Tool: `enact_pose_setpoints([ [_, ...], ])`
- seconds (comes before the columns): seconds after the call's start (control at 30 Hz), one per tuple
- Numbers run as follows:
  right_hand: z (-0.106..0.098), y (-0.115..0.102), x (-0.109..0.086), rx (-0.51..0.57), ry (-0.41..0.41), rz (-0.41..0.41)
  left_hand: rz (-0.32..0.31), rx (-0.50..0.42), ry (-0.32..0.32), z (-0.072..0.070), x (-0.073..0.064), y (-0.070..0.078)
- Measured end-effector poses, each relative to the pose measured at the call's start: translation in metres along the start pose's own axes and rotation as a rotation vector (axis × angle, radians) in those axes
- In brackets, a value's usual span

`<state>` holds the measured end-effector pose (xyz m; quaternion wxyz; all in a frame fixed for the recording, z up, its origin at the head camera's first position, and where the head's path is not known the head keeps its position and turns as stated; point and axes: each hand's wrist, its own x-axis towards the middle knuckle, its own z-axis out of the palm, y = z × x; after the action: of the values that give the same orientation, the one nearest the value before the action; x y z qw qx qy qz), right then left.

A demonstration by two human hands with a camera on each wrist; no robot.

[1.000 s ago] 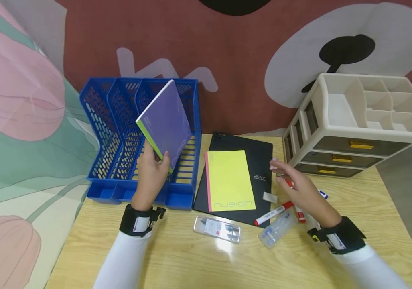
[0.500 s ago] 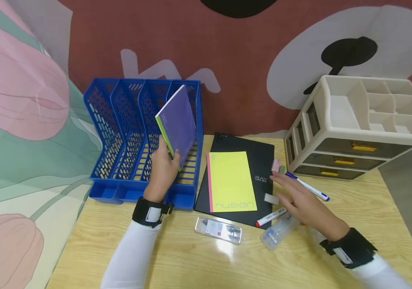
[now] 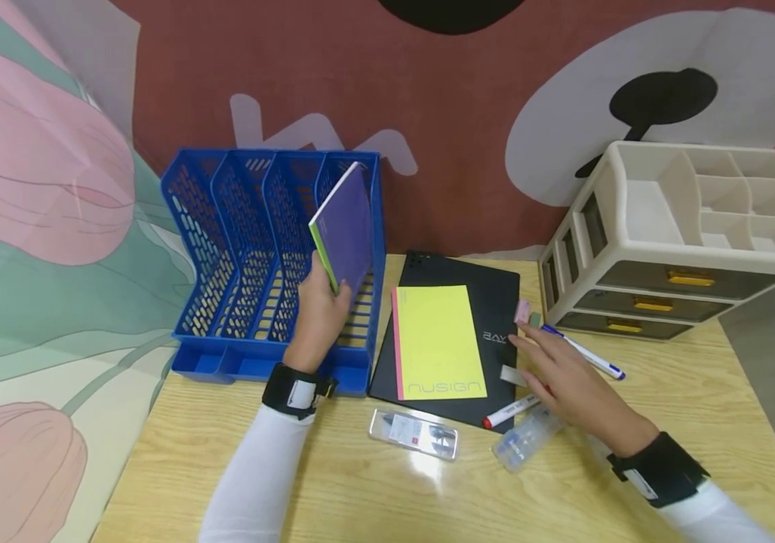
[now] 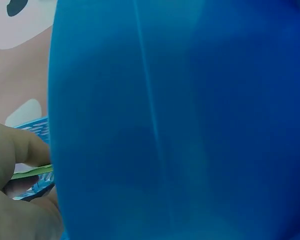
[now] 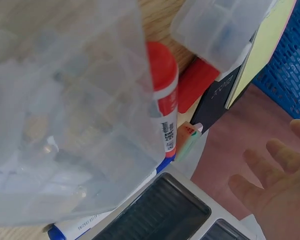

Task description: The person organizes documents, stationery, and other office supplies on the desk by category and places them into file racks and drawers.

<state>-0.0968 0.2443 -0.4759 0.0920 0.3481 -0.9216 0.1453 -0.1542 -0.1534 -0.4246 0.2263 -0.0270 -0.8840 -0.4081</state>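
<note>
My left hand (image 3: 319,317) grips the lower spine edge of a purple notebook (image 3: 348,226) with a green spine. The notebook stands tilted in the rightmost compartment of the blue file rack (image 3: 251,369). In the left wrist view, blue plastic (image 4: 140,125) hides most of the notebook, and fingers pinch its green edge (image 4: 32,172). My right hand (image 3: 570,385) hovers with fingers spread loosely over the markers at the right, holding nothing. Near its fingertips lie a pink eraser (image 3: 522,311) and a pale eraser (image 3: 512,375). A red marker (image 5: 165,95) shows in the right wrist view.
A yellow notebook (image 3: 440,343) lies on a flat black RAY-marked slab (image 3: 496,302). Along the front are a clear pen box (image 3: 414,434), a translucent case (image 3: 526,441) and a red-capped marker (image 3: 509,412). A blue-capped marker (image 3: 591,356) lies before the cream drawer unit (image 3: 638,226).
My left hand has carried the purple notebook rightward into the rightmost compartment and turned it more edge-on. My right hand has drawn slightly back, uncovering the erasers and blue-capped marker.
</note>
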Motion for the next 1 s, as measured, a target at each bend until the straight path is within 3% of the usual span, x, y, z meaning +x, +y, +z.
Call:
enact_pose_setpoints([
  [0.2,0.001,0.000,-0.001,-0.039,0.024,-0.004,-0.018,0.014,0.014,0.009,0.003,0.000],
  [0.43,0.001,-0.002,-0.002,-0.034,0.034,0.031,-0.048,-0.004,-0.013,0.019,0.004,-0.001],
  [0.67,0.003,-0.002,-0.003,-0.022,0.020,0.066,-0.057,0.039,-0.076,0.028,0.005,-0.004],
  [0.87,0.003,-0.002,-0.004,-0.015,0.015,0.077,-0.021,0.030,-0.121,0.031,0.008,-0.006],
  [1.0,0.003,-0.001,-0.005,-0.008,0.001,0.097,-0.058,0.050,-0.183,0.033,0.008,-0.006],
])
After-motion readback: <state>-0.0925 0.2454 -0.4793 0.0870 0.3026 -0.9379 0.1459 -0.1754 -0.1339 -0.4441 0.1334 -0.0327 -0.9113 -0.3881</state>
